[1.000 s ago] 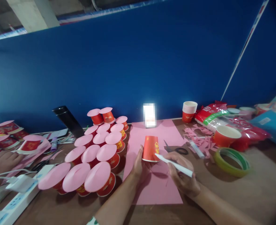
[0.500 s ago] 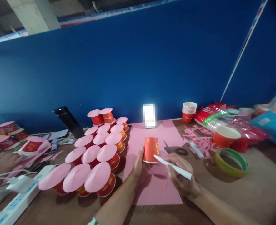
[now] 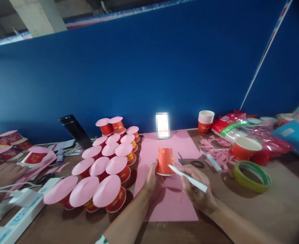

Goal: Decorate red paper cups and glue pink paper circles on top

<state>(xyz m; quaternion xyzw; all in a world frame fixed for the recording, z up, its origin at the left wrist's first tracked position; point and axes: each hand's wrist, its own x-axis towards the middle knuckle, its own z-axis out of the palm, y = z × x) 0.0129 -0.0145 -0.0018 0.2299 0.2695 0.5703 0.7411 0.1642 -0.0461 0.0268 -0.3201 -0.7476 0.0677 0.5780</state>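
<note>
My left hand (image 3: 152,181) is closed around the left side of a red paper cup (image 3: 164,161), which is upside down, its white rim at the bottom. Gold lettering shows at the cup's right edge. A white pen (image 3: 193,181) is gripped in my right hand (image 3: 198,189), and its tip meets the cup's lower right side. Beneath both hands lies a pink paper sheet (image 3: 172,210). Dark-handled scissors (image 3: 197,164) rest just beyond my right hand. Several red cups topped with pink paper cones (image 3: 106,191) stand in rows left of my left hand.
At right are pink paper scraps (image 3: 221,149), a tape roll (image 3: 252,176), a single cup (image 3: 246,148), stacked cups (image 3: 206,122) and a red plastic package (image 3: 228,123). A lit screen (image 3: 163,125) stands behind. Leftward are a black bottle (image 3: 75,130), a power strip (image 3: 22,215) and another person's hand (image 3: 5,174).
The red cup has turned a little, its gold lettering now closer to the right edge. The pen tip stays at the cup's side, and both hands have barely moved.
</note>
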